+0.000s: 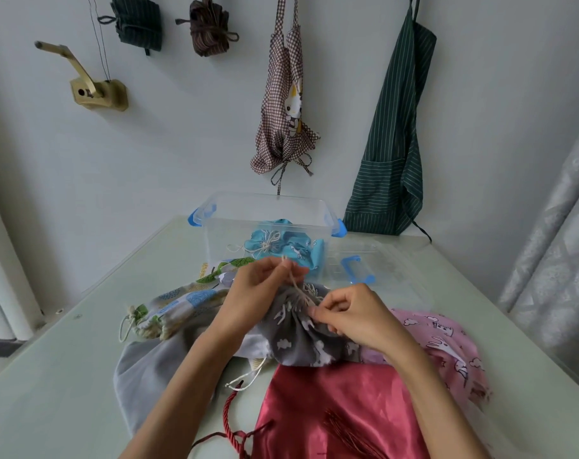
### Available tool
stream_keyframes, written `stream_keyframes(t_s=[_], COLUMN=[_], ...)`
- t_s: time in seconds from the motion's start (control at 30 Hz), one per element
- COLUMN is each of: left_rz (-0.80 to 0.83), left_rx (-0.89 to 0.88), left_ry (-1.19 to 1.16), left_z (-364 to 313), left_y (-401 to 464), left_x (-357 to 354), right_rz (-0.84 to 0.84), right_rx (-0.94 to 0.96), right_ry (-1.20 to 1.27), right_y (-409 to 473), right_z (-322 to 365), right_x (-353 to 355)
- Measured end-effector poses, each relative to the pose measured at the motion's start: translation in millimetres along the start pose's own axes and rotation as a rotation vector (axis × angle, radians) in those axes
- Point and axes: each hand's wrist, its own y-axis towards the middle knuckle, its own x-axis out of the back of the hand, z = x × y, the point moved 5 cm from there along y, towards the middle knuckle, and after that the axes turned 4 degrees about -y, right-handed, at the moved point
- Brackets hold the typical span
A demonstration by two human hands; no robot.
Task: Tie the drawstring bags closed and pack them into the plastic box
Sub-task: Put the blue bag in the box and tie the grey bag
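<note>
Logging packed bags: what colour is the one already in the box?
Light blue drawstring bag with white print, head view.

Your grey bag [301, 339] lies gathered on the tabletop [66, 376], cord [293, 279] taut; a tied blue bag [281, 246] sits inside the clear plastic box [235, 223].

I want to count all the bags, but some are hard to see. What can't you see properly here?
Head view only:
- Grey patterned bag: its gathered mouth is partly covered by the left hand and right hand, so the knot is unclear.
- Pink bag: partly under the right arm.
- Red satin bag: cut off by the bottom edge.
- Blue bag: blurred through the plastic box wall.
</note>
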Motion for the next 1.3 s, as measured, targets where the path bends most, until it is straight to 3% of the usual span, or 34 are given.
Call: stream_keyframes(t_s=[0.1, 0.2, 0.4, 0.57, 0.67, 0.8, 0.87, 0.97, 1.0, 1.13, 1.2, 1.3], left_rz=[0.029, 0.079, 0.281, 0.501, 0.584, 0.628, 0.591, 0.484, 0.463, 0.43, 0.418, 0.414], left_rx=[0.121, 0.188, 0.164, 0.151, 0.194, 0.1, 0.12, 0.195, 0.209, 0.265, 0.275, 0.274], left_ry=[-0.392, -0.487, 0.223, 0.519, 0.547, 0.648, 0.577, 0.336, 0.256, 0.067, 0.059, 0.049], left_z=[0.8, 4.7, 4.3, 8.5, 9.5, 9.9, 10.8, 6.5, 5.4, 2.8, 2.8, 3.3], left_y=[0.9, -0.5, -4.1, -16.6, -23.4, -26.6, -24.7, -20.3, -18.7, -18.4, -18.4, -17.7], left_x=[-2.9, -2.3, -4.5, -25.2, -36.9, -43.6, -42.1, -37.8, -36.8, -33.1, -30.4, -25.0], right_rz=[0.032, 0.085, 0.251, 0.09, -0.051, 0.01, -0.032, -0.262, -0.223, 0.232, 0.211, 0.004], right_rx=[-0.066, -0.122, -0.082, -0.049, -0.015, 0.15, 0.198, 0.136, 0.112, 0.127, 0.147, 0.128], right_ry=[0.098, 0.123, -0.048, 0.156, 0.258, 0.268, 0.084, -0.182, -0.174, -0.179, -0.247, -0.237], right_y=[3.4, 4.4, -17.8, -24.5, -17.0, -15.2, -10.4, -9.8, -11.7, -24.6, -23.7, -20.1], right_z=[-6.7, -10.7, 3.7, 15.7, 15.7, 33.8, 30.3, 17.3, 14.2, 17.2, 16.1, 16.1], right_x=[-4.0, -9.4, 22.0, 52.7, 52.5, 33.7, 30.2, 45.4, 48.8, 38.9, 36.1, 45.4])
